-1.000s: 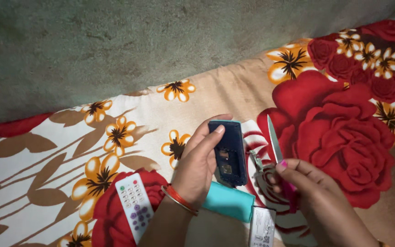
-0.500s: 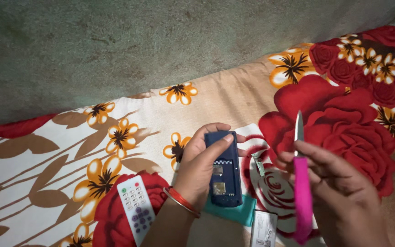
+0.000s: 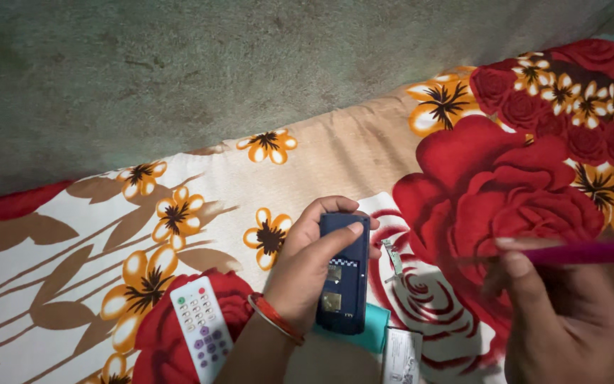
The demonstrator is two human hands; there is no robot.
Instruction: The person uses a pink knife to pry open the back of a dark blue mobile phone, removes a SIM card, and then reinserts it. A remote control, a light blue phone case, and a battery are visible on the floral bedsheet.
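Over floral bedsheet (image 3: 364,153), left hand (image 3: 307,267) gripping opened phone (image 3: 344,274), right hand (image 3: 570,320) holding pink tool (image 3: 591,252)

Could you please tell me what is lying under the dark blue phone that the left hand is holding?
Below the open-backed dark blue phone in the left hand, a teal flat object shows on the flowered bedsheet. The phone covers most of it, so its shape is unclear.
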